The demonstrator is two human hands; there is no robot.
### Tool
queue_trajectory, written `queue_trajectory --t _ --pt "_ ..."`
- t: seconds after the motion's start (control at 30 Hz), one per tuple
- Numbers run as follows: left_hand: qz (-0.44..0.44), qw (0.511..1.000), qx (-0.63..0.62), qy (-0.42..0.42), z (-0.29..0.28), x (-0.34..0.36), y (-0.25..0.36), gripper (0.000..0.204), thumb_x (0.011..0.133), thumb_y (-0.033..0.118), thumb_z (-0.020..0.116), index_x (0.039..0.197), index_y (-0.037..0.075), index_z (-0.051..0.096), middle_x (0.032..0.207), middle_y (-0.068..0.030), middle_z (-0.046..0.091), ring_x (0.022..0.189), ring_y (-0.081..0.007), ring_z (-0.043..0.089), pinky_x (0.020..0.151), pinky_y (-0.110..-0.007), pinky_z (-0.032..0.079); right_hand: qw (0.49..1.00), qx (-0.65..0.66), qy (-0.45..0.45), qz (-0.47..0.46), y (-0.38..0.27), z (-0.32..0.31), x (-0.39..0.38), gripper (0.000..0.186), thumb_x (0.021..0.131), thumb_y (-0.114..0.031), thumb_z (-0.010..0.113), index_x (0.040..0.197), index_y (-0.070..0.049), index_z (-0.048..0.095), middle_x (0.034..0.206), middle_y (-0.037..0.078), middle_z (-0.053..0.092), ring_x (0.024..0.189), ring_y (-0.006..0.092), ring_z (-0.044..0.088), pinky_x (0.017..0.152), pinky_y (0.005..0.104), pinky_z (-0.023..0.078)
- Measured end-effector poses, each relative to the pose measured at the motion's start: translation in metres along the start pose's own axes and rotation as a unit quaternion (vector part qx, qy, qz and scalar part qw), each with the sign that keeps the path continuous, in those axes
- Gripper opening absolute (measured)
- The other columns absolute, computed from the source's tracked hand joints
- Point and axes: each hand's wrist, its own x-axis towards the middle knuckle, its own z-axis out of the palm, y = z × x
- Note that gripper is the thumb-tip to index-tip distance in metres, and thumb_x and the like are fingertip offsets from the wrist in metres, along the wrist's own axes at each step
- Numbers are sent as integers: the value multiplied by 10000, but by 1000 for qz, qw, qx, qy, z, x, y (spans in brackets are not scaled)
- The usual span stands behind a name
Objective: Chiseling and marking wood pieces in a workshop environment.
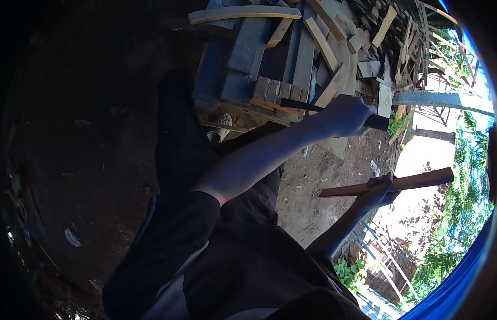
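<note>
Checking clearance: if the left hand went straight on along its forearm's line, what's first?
Probably the pale board beside the wood pile, just past the left hand in the picture; depth is unclear.

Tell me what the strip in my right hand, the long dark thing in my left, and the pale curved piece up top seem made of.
The strip looks like bare wood: brown, squared-edged, matte. The pale curved piece also seems unpainted wood, by its yellowish-tan colour. The long dark thing stays unclear: metal or dark wood could fit; shadow hides its surface.
</note>
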Motion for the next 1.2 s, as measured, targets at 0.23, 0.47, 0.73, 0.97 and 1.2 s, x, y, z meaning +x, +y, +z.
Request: queue_trajectory --t 0.23,0.47,0.73,0.97,1.2 --pt "1 1000 19 18 3 0 -3 182 779 179 712 915 78 646 682 -113 660 661 -273 692 682 -406 553 969 -114 -204 74 17 -15 15 92 846 -37 568 796 -51 493 530 4 439 416 83 421 386 240 339" --pt "20 999 20 18 8 -1 -9 187 781 182 715 912 64 653 714 -129 663 673 -289 692 681 -414 551 903 -174 -364 150 23 -16 16 89 852 -39 533 773 -68 507 561 19 463 406 95 423 368 253 333" --pt "20 999 32 -22 9 -5 -15 177 786 186 712 902 66 653 700 -125 667 671 -277 693 678 -409 553 890 -200 -391 120 19 -17 20 213 925 -201 521 752 -87 471 564 3 447 417 90 425 357 242 324" --pt "29 999 45 -6 8 -9 -16 193 790 206 709 902 62 647 681 -127 661 656 -276 691 672 -412 552 877 -219 -396 164 28 -19 14 108 885 -101 598 837 -49 516 552 -14 446 390 76 432 358 246 332" --pt "52 997 55 -16 6 -15 3 172 789 193 691 898 67 649 663 -122 652 640 -272 685 662 -414 549 970 154 -101 157 30 -36 24 140 905 -141 603 862 -54 501 560 22 482 376 98 442 340 233 363"
